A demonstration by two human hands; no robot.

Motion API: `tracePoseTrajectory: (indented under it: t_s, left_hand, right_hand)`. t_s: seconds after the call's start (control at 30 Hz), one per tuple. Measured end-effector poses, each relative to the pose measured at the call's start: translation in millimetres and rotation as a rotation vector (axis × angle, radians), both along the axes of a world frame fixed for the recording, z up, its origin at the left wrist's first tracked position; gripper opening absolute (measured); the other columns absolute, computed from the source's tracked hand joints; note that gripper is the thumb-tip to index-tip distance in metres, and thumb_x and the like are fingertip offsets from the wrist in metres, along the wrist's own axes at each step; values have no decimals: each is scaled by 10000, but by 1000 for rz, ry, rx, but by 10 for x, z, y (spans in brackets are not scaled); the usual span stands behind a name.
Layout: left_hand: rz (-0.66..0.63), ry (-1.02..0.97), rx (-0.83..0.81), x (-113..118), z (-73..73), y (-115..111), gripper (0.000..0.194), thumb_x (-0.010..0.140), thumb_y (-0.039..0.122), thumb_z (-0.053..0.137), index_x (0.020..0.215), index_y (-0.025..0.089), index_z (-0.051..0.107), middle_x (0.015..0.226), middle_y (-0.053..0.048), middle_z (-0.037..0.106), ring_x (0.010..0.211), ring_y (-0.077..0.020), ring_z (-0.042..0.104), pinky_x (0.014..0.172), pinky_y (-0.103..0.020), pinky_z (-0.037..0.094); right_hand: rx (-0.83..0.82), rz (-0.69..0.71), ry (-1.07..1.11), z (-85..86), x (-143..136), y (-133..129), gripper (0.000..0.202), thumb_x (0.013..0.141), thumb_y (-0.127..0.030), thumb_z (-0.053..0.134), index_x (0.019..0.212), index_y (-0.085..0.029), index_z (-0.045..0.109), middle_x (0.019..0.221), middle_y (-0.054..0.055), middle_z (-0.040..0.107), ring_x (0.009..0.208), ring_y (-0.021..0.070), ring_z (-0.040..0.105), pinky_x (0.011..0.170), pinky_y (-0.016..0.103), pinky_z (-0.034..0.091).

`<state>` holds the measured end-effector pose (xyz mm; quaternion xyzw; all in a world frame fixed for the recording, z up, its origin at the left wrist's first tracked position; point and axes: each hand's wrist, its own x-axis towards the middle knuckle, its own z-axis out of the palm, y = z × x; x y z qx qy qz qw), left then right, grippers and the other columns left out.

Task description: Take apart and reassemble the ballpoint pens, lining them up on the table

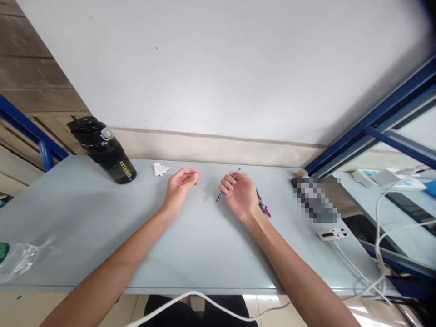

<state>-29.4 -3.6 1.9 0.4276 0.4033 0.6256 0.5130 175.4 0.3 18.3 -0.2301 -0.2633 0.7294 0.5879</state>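
Note:
A slim dark pen (220,196) slants through the curled fingers of my right hand (241,195), its ends sticking out above and below. The palm of that hand is turned up, just over the table (204,245). Partly hidden behind its wrist lie several pens (264,206), one with a red end. My left hand (179,187) is a short way to the left, closed with the thumb against the curled fingers. Whatever it may hold is hidden. A crumpled white tissue (161,170) lies to the left of it.
A black bottle (107,152) stands at the back left, and a clear plastic bottle (18,261) lies at the left edge. To the right are a blurred-out dark object (315,200) and a white plug-like device (333,234) with a cable. A white cable (194,294) crosses the front edge.

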Motion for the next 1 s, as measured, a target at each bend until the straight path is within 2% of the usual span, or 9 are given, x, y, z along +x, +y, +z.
tracePoseTrajectory:
  t_s: [0.1,0.2,0.3,0.57,0.7,0.8,0.87,0.93,1.0]
  left_hand:
    - [23,-73,0,-43,48,18,258,816,356,919,962,183,795,953,-66,747,938,-191,677,864,-324,518]
    - [24,-109,10,-65,85,20,228,826,340,912,940,181,793,937,-61,734,916,-181,664,856,-320,508]
    - [23,-117,17,-72,97,13,207,832,335,904,916,184,790,923,-57,724,898,-178,654,848,-318,501]
    - [6,-114,26,-80,56,19,204,842,345,894,899,183,784,918,-55,708,851,-163,630,820,-307,498]
    - [8,-91,34,-74,22,32,201,838,349,892,881,189,779,901,-53,703,819,-161,620,796,-305,504]
    - [21,-60,51,-97,36,48,195,849,362,882,879,198,779,888,-51,703,811,-162,617,788,-302,512]
    - [48,-48,63,-143,63,78,198,852,374,880,880,207,779,884,-50,705,812,-162,621,782,-296,517]
    - [97,-58,70,-214,84,129,213,843,389,888,873,214,770,882,-47,704,805,-159,624,767,-290,518]
    - [163,-71,77,-293,82,193,246,837,417,892,859,216,752,888,-43,701,805,-154,631,750,-282,514]
  right_hand:
    - [-93,41,97,-27,76,3,459,955,-481,675,723,-255,350,620,-82,258,494,109,219,419,246,321]
    - [-162,31,144,-70,143,5,520,951,-456,602,689,-262,198,564,-87,179,480,106,95,379,257,231]
    - [-161,35,164,-96,180,-1,526,920,-437,594,698,-263,150,545,-86,155,476,104,75,376,261,232]
    - [-168,71,200,-68,150,-49,506,914,-438,590,701,-265,165,552,-87,155,481,107,80,386,267,234]
    - [-119,22,195,-30,110,-68,498,978,-479,600,703,-261,247,592,-81,212,487,113,192,424,255,318]
    - [-61,-12,113,-4,55,-55,425,995,-466,662,744,-245,400,680,-44,386,599,132,440,598,272,501]
    - [-17,-42,-9,-8,16,-34,389,1007,-534,683,817,-241,512,809,-6,522,730,152,552,709,298,547]
    - [65,-104,-191,-31,-14,-17,430,1016,-670,642,920,-253,608,893,12,577,764,160,569,702,294,528]
    - [219,-189,-447,-67,-31,-16,482,1028,-737,580,1031,-264,675,886,15,588,740,165,559,692,301,512]
